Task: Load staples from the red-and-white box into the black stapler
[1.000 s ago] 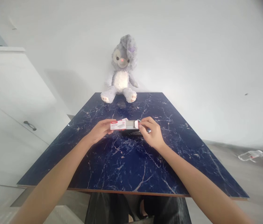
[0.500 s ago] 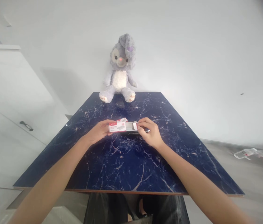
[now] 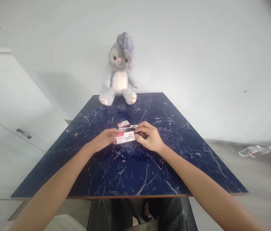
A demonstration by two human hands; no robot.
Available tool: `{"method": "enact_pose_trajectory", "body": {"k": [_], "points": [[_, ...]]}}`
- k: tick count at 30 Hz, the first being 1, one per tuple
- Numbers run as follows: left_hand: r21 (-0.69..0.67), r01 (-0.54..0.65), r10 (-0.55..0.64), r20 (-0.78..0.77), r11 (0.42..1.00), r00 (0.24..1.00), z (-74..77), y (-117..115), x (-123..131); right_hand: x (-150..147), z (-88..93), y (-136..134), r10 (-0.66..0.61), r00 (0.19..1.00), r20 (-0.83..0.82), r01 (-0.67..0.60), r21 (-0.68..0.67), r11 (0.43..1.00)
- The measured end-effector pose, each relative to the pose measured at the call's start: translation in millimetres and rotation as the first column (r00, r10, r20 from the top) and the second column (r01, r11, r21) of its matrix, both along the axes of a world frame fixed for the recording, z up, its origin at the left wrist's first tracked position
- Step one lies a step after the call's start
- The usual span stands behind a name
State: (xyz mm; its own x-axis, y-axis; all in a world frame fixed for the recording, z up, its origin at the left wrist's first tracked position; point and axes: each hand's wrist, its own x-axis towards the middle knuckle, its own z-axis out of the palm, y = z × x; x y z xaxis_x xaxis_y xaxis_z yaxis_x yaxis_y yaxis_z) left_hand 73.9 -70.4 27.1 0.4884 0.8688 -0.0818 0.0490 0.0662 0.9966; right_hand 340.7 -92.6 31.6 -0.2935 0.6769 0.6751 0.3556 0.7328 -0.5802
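Observation:
My left hand [image 3: 106,140] grips the left end of a small red-and-white staple box [image 3: 125,137], printed with a grey strip of staples. At the box's right end are the closed thumb and fingers of my right hand [image 3: 149,136]. The box is held above the table, tilted toward me, and its sleeve looks closed. Just behind it lie a second small red-and-white box [image 3: 123,124] and a dark object [image 3: 131,129] with some white on it. My hands and the held box partly hide that dark object, so its kind is unclear.
A grey plush rabbit [image 3: 120,70] sits at the far edge of the dark blue marbled table [image 3: 125,173], against the wall. White cabinets [image 3: 5,96] stand to the left. On the floor at right lies a clear plastic item [image 3: 255,150].
The box's inner tray, pulled out at the right before, is now inside the sleeve. My hands have come closer together and the box has moved slightly nearer, uncovering the items behind it.

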Motion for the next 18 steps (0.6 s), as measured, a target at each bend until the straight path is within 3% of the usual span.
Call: {"method": "enact_pose_trajectory", "body": {"k": [4, 9, 18], "points": [[-0.007, 0.018, -0.018, 0.006, 1.0, 1.0, 2.0, 1.0, -2.6, 0.5, -3.0, 1.0, 0.014, 0.998, 0.054, -0.018, 0.071, 0.997], [-0.028, 0.141, -0.14, 0.028, 0.99, 0.99, 1.4, 0.6, -6.5, 1.5, -5.2, 0.7, 0.017, 0.991, 0.13, -0.04, 0.184, 0.982], [-0.038, 0.31, -0.299, 0.177, 0.95, 0.938, 2.7, -6.3, 0.1, -3.4, -0.1, -6.5, -0.035, 0.982, 0.187, 0.007, 0.145, 0.989]]}}
